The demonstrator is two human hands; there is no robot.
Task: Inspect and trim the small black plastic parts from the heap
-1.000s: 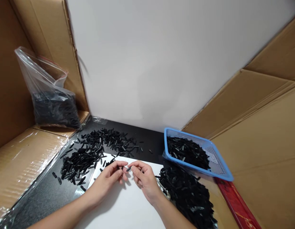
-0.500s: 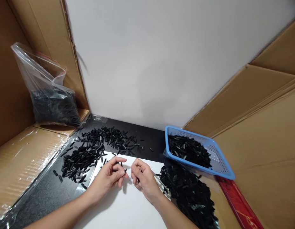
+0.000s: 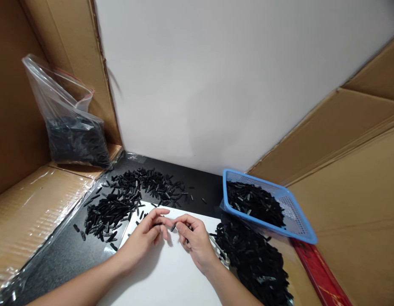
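Observation:
Over a white board (image 3: 171, 276) my two hands meet, fingertips close together. My right hand (image 3: 195, 242) is closed, pinching a small black strip (image 3: 173, 227) between thumb and index finger. Something dark also shows within its curled fingers. My left hand (image 3: 146, 233) has its fingers apart and lightly curved, a fingertip beside the pinched strip. Another dark strip (image 3: 158, 224) shows between its fingers; I cannot tell if it is held. Left of the board spreads a loose pile of black strips (image 3: 109, 214). By my right wrist lies a pale looped metal tool (image 3: 223, 257), partly hidden.
A blue mesh basket (image 3: 299, 238) with black pieces stands at right, behind a large black heap (image 3: 254, 263). A red strip-shaped object (image 3: 319, 272) lies beside them. At left, a clear zip bag (image 3: 77, 140) of black pieces leans on cardboard (image 3: 66, 63). A white wall (image 3: 197, 85) rises behind.
The small black strip at my left thumb is now in my right fingertips. The hands have come together and my left thumb has drawn back. The view has shifted slightly.

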